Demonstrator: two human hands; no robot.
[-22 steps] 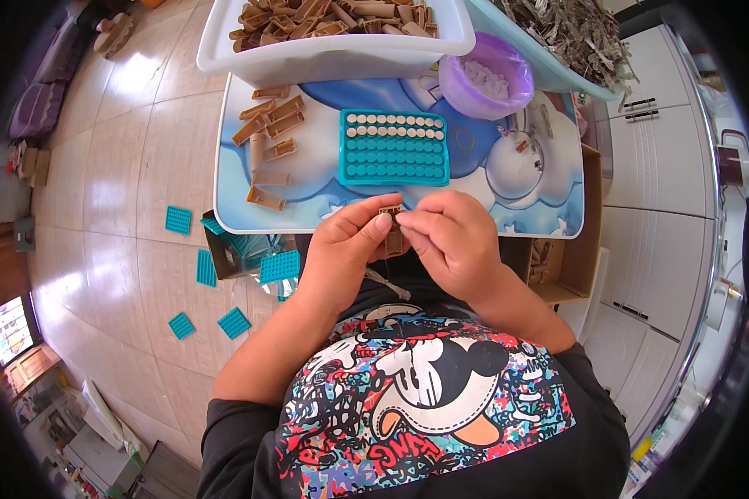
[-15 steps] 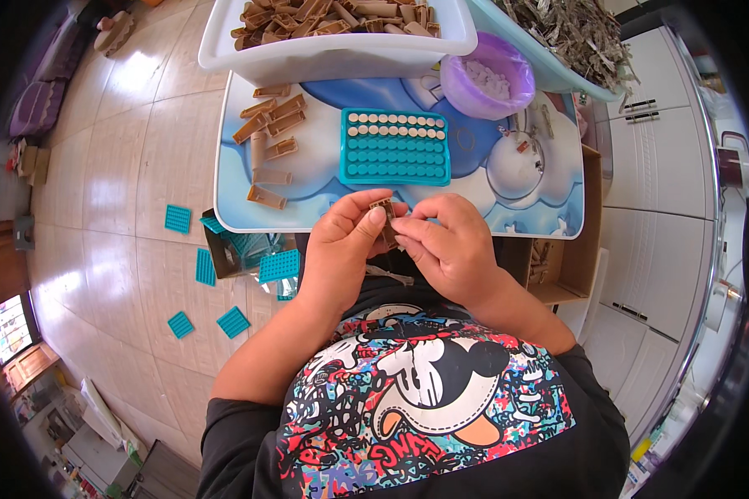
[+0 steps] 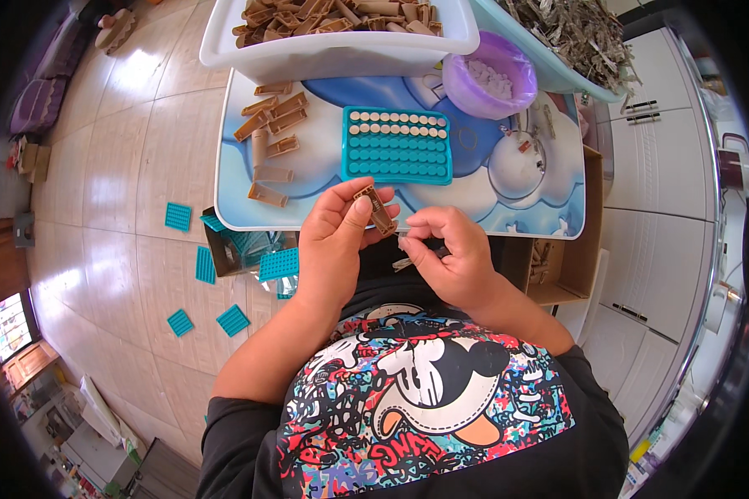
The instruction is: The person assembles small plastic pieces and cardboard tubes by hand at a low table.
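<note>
At a blue cloud-printed worktop [image 3: 316,166], the left hand [image 3: 333,226] grips a brown plastic trough [image 3: 378,213]; the right hand [image 3: 449,251] apparently pinches something small.

Lettering is showing on the shirt [image 3: 528,445]! Chunky red letters [image 3: 401,459] are slanting across the lower part of its colourful print, bluish-purple letters [image 3: 349,478] are sitting just below and to the left, and the smaller scribbles nearby are looking too jumbled to read.
</note>
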